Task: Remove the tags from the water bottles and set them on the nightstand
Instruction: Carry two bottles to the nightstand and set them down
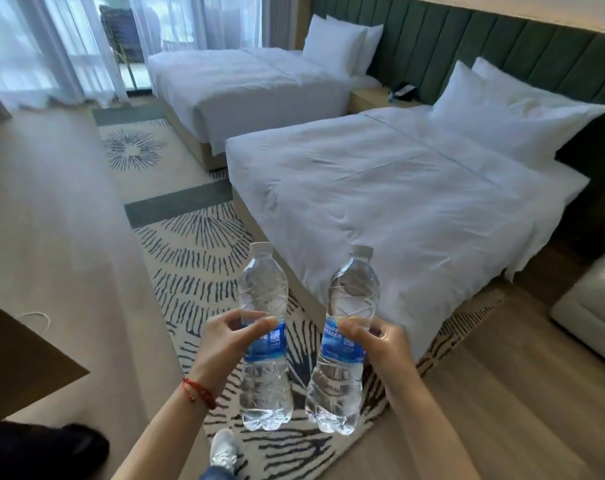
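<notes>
Two clear, water-filled bottles with blue labels are held upright side by side above the patterned rug, the left bottle [265,336] gripped by the left hand [225,344] and the right bottle [346,341] by the right hand [386,344].

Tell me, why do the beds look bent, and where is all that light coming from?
Head view: wide-angle lens curves the headboard and beds; daylight floods through sheer curtains, washing them out; edges blur, while the bottles stay fairly sharp.
</notes>
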{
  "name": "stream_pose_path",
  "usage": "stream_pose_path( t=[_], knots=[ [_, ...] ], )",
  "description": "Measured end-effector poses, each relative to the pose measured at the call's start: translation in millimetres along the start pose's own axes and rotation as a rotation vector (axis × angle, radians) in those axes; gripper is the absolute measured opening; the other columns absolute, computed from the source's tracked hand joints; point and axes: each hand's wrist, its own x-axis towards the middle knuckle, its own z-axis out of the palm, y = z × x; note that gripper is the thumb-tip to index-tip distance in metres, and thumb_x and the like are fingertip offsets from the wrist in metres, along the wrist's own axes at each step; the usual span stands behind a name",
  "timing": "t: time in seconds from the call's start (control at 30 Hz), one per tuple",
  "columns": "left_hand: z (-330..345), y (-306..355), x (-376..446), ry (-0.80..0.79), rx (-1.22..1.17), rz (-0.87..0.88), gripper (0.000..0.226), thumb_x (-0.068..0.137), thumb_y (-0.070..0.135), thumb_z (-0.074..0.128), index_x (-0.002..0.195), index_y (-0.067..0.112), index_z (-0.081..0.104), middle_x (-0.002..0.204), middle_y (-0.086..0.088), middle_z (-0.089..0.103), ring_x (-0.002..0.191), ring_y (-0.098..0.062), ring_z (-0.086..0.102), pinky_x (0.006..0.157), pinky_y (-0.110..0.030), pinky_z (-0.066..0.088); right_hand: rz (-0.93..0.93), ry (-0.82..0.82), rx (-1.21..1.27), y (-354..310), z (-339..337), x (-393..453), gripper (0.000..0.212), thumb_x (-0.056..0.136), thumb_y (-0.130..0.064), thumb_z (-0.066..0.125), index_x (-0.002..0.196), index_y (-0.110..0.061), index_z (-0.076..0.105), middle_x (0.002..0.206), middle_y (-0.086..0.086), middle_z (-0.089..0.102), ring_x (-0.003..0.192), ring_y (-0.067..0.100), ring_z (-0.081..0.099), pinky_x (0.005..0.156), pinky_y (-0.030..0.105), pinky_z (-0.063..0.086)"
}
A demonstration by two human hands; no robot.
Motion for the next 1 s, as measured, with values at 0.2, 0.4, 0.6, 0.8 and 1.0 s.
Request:
stream_pose_path(
  t=[0.2,0.4,0.6,0.8,1.0],
  knots=[
    [-60.5,34.7,125.6,-0.025,-0.008,-0.014,0.034,0.047,0.039,0.077,0.073,0.017,0.073,0.076,-0.005,0.074,0.067,-0.017,0.07,0.061,-0.028,0.056,0.024,0.024,0.064,-33.2,78.0,104.5,0.023,0.054,-0.031,0.08,0.07,-0.016,0.074,0.071,0.003,0.075,0.065,0.017,0.071,0.055,0.019,0.054],
    [-107.1,57.5,224.6,-0.021,-0.015,-0.033,0.03,0.059,0.026,0.078,0.082,0.009,0.07,0.082,-0.013,0.072,0.068,-0.019,0.069,0.058,-0.025,0.056,0.033,0.01,0.056,-60.9,142.3,193.8,0.032,0.058,-0.029,0.077,0.081,-0.008,0.071,0.072,0.007,0.074,0.066,0.018,0.07,0.056,0.02,0.053],
    [-133.4,65.6,312.0,0.034,-0.032,-0.058,0.042,0.051,0.035,0.075,0.083,0.009,0.07,0.084,-0.012,0.072,0.074,-0.026,0.069,0.067,-0.035,0.056,0.064,-0.024,-0.008,-78.1,180.9,288.3,0.038,0.054,-0.037,0.083,0.081,-0.013,0.072,0.078,0.008,0.075,0.075,0.024,0.071,0.073,0.034,0.054],
    [-150.3,76.7,413.4,0.097,-0.018,-0.07,0.036,0.057,0.031,0.077,0.084,0.009,0.069,0.082,-0.011,0.071,0.067,-0.016,0.068,0.056,-0.023,0.053,0.077,-0.095,-0.016,-98.5,216.4,400.1,0.039,0.049,-0.04,0.084,0.076,-0.014,0.072,0.07,0.001,0.074,0.064,0.014,0.07,0.055,0.019,0.053],
    [-169.3,109.1,507.9,0.188,-0.063,-0.076,0.039,0.051,0.036,0.076,0.081,0.013,0.07,0.076,-0.006,0.072,0.062,-0.013,0.069,0.051,-0.019,0.052,0.048,-0.195,-0.034,-139.2,256.9,510.9,0.043,0.048,-0.044,0.08,0.078,-0.015,0.07,0.065,-0.004,0.073,0.06,0.009,0.069,0.05,0.014,0.048]
  ],
)
